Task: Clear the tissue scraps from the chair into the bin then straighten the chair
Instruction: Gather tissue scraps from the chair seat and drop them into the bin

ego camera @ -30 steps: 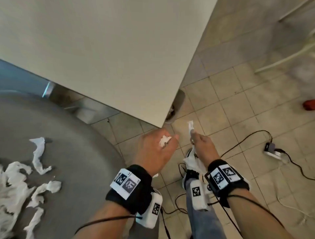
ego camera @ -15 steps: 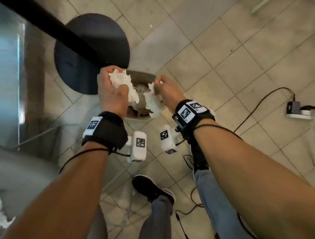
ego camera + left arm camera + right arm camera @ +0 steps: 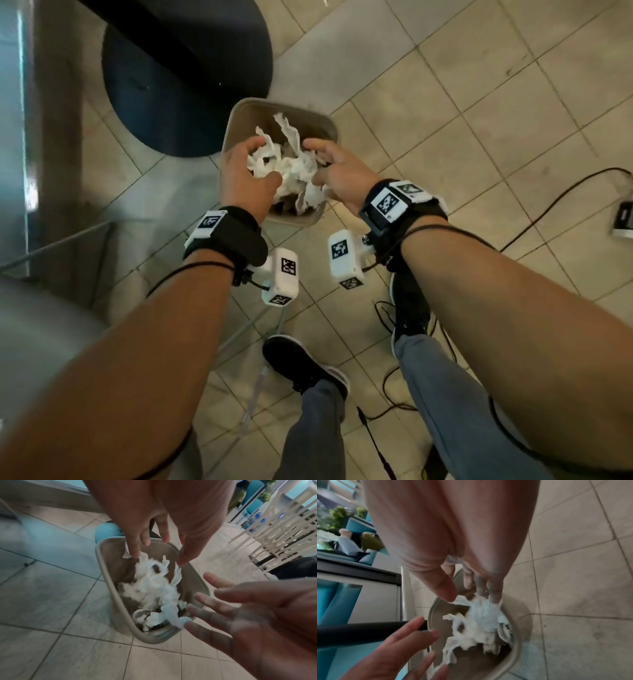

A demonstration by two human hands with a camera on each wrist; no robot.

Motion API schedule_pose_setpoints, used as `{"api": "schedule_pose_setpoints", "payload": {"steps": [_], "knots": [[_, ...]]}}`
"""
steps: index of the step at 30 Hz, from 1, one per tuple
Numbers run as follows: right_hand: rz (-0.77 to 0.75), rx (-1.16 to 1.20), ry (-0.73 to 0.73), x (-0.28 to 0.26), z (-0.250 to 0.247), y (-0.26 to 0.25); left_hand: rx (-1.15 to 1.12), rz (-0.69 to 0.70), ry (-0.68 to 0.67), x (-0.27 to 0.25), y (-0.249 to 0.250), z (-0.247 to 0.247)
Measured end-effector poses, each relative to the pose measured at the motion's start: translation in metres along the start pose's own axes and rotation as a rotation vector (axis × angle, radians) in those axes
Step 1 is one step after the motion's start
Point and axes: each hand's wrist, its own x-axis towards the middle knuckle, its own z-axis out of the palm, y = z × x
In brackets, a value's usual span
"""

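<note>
A beige bin (image 3: 329, 126) stands on the tiled floor, holding white tissue scraps (image 3: 294, 168). My left hand (image 3: 250, 164) and right hand (image 3: 322, 164) hover over its mouth, fingers spread, with a loose clump of scraps between them. In the left wrist view my left hand (image 3: 159, 553) points straight down above the tissue scraps (image 3: 154, 591) and the bin (image 3: 106, 581). The right wrist view shows the scraps (image 3: 481, 622) just brushing the tips of my right hand (image 3: 472, 599). The grey chair seat (image 3: 37, 329) is blurred at lower left.
A round black table base (image 3: 185, 75) sits just behind the bin. A power strip (image 3: 623, 219) and its black cable (image 3: 534, 222) lie on the floor at right. My shoes (image 3: 301, 366) stand near more cable. The chair's metal legs (image 3: 68, 240) reach toward the bin.
Half a second ago each hand gripped a wad of tissue above the bin. Both hands have opened, and the scraps are dropping into the bin.
</note>
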Motion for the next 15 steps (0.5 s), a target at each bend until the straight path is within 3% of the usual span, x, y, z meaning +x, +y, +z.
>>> {"api": "schedule_pose_setpoints", "payload": {"steps": [6, 9, 11, 15], "knots": [[0.152, -0.021, 0.023, -0.065, -0.023, 0.032, -0.083, -0.138, -0.02, -0.061, -0.013, -0.004], [0.233, -0.188, 0.027, -0.109, -0.035, 0.063, -0.084, -0.224, -0.086, -0.123, -0.021, -0.014], [0.294, -0.333, 0.039, -0.138, -0.043, 0.093, -0.073, -0.27, -0.204, -0.169, -0.032, -0.019], [0.446, -0.668, -0.038, -0.201, -0.064, 0.136, -0.057, -0.375, -0.351, -0.273, -0.072, -0.033]]}}
